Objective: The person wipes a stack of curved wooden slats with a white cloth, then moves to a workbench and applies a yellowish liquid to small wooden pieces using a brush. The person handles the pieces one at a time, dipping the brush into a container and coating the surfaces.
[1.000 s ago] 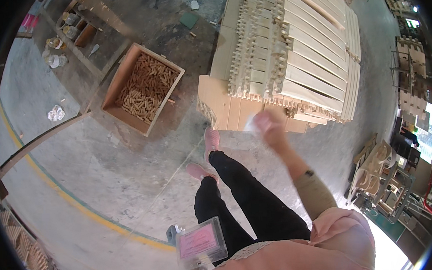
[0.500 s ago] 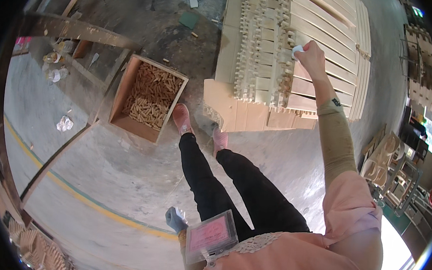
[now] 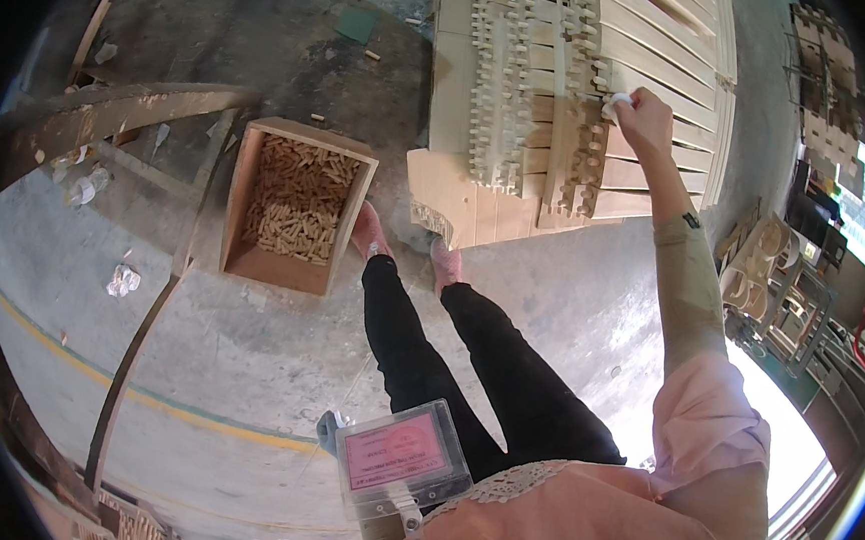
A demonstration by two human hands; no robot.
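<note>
My right hand [image 3: 647, 123] is closed on a crumpled white cloth or paper wad [image 3: 618, 103]. It presses the wad near the ends of pale wooden slats [image 3: 661, 80], which lie side by side in stacked rows. Short dowel pegs [image 3: 575, 170] stick out along the slat ends, left of that hand. Low beside my body, my left hand [image 3: 327, 429] wears a grey-blue glove. A hanging badge holder [image 3: 401, 455] with a pink card covers most of it, and its fingers are hidden.
A wooden box [image 3: 356, 189] of loose dowels stands on the floor, left of the slats. Cardboard [image 3: 458, 197] lies under the stack. A dark frame [image 3: 136, 350] runs down the left side. Scraps and a green square [image 3: 355, 25] lie on the floor; chair-like wooden parts [image 3: 754, 257] stand at right.
My right hand, with the white wad, has shifted slightly right over the slats. The badge has swung left and now covers more of my gloved left hand. The whole view has also shifted.
</note>
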